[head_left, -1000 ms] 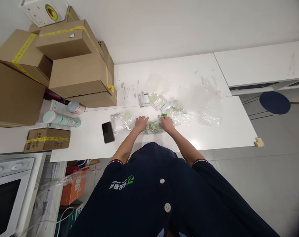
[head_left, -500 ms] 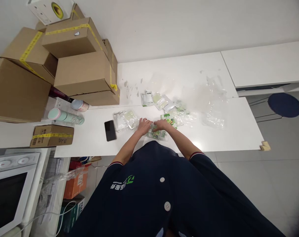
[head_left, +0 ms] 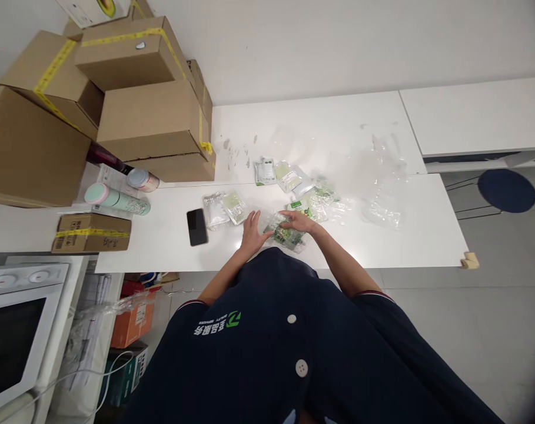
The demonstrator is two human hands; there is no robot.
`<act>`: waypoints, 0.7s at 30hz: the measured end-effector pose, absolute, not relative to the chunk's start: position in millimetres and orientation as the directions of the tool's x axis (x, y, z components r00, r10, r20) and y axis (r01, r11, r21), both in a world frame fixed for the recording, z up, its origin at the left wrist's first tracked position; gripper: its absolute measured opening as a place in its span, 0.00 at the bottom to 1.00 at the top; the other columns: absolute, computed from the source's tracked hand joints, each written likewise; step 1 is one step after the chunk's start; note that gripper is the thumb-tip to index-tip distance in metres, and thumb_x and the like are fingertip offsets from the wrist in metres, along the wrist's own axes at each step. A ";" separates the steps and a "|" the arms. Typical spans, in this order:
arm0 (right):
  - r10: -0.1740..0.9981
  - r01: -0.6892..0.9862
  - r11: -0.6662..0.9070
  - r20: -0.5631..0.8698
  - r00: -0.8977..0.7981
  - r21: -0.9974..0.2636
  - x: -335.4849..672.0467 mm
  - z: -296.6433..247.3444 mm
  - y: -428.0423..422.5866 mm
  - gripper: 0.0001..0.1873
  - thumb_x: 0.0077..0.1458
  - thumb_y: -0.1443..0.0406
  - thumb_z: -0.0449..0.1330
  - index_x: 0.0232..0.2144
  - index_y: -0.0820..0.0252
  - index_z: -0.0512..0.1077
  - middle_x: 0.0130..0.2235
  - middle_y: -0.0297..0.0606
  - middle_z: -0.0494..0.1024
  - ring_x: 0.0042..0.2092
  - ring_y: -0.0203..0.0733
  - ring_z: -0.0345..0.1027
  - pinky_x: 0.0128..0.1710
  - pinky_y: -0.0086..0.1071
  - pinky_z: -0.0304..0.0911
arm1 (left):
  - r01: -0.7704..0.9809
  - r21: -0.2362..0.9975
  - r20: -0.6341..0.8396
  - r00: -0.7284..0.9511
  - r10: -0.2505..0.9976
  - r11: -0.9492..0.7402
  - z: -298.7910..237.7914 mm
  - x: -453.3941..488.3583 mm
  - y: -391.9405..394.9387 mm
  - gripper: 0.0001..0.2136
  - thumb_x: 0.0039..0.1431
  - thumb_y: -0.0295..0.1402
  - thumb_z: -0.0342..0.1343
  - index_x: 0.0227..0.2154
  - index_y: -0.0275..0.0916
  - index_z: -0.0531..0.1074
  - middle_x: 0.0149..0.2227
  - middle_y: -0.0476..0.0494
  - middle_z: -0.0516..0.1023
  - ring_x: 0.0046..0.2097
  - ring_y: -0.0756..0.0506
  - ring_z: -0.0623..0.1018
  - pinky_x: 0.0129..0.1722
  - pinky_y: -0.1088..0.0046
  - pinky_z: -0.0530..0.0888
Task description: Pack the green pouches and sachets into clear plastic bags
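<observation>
A clear plastic bag with green-printed packets (head_left: 289, 235) lies on the white table close to my body. My left hand (head_left: 252, 233) is at the bag's left edge, its fingers stretched out and thumb spread toward the bag. Over the bag's upper right part rests my right hand (head_left: 297, 221), fingers extended across the plastic; what lies under the fingertips is hidden. Just behind that hand is a green and white packet (head_left: 301, 207). Two flat pouches lie left of my hands, a silvery one (head_left: 215, 211) and a pale green one (head_left: 234, 207).
A black phone (head_left: 197, 227) lies left of the pouches. More pouches (head_left: 264, 171) and crumpled clear plastic (head_left: 384, 194) lie farther back and right. Cardboard boxes (head_left: 152, 121) are stacked at the left, near a mint-green bottle (head_left: 117, 199). A dark stool (head_left: 507, 190) stands beyond the table's right end.
My left hand has drawn slightly back toward me, its fingers more spread. My right hand has shifted a little right and flattened over the bag, which shows more openly between the hands.
</observation>
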State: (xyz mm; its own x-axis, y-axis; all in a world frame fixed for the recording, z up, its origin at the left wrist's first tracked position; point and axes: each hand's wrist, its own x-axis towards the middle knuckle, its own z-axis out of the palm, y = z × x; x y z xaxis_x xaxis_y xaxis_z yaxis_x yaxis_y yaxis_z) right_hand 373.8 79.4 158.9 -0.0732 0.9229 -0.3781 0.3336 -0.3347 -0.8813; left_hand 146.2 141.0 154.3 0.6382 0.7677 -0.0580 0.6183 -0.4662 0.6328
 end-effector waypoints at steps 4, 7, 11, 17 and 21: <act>0.955 0.335 -0.260 -0.293 -0.051 -0.906 373.2 184.3 76.5 0.28 0.50 0.62 0.63 0.55 0.56 0.72 0.56 0.36 0.74 0.56 0.47 0.67 0.58 0.39 0.60 | 0.566 0.742 -0.133 0.650 0.748 -0.360 186.6 160.2 148.5 0.43 0.54 0.46 0.62 0.67 0.43 0.46 0.69 0.34 0.48 0.69 0.36 0.51 0.64 0.58 0.57; 0.959 0.379 -0.222 -0.272 -0.082 -0.898 373.6 199.9 74.0 0.27 0.49 0.62 0.63 0.54 0.55 0.73 0.54 0.36 0.76 0.55 0.49 0.68 0.57 0.39 0.61 | 0.515 0.816 -0.184 0.662 0.727 -0.262 206.4 164.3 153.5 0.45 0.50 0.46 0.64 0.67 0.42 0.47 0.68 0.35 0.53 0.66 0.36 0.59 0.62 0.60 0.61; 0.945 0.421 -0.154 -0.258 -0.201 -0.894 370.7 224.8 74.0 0.24 0.52 0.63 0.61 0.53 0.52 0.74 0.52 0.33 0.77 0.53 0.49 0.70 0.55 0.38 0.63 | 0.388 0.916 -0.282 0.805 0.522 -0.103 220.0 165.3 161.7 0.36 0.47 0.46 0.66 0.58 0.38 0.65 0.55 0.40 0.73 0.55 0.37 0.72 0.54 0.62 0.70; 0.919 0.718 -0.038 -0.307 -0.248 -0.695 350.3 257.6 84.4 0.23 0.55 0.64 0.61 0.54 0.55 0.70 0.47 0.39 0.78 0.48 0.48 0.71 0.48 0.34 0.62 | 0.333 0.904 -0.407 0.860 0.307 0.267 213.4 161.5 167.4 0.24 0.41 0.39 0.70 0.42 0.35 0.76 0.38 0.45 0.80 0.42 0.43 0.78 0.45 0.66 0.74; 0.971 0.877 -0.038 -0.225 -0.081 -0.479 331.0 254.6 85.9 0.23 0.54 0.59 0.64 0.51 0.57 0.68 0.49 0.45 0.72 0.47 0.51 0.69 0.45 0.36 0.61 | 0.330 0.796 -0.522 0.799 0.300 0.507 192.1 149.2 162.2 0.22 0.39 0.37 0.70 0.39 0.33 0.76 0.35 0.44 0.81 0.38 0.43 0.79 0.41 0.65 0.76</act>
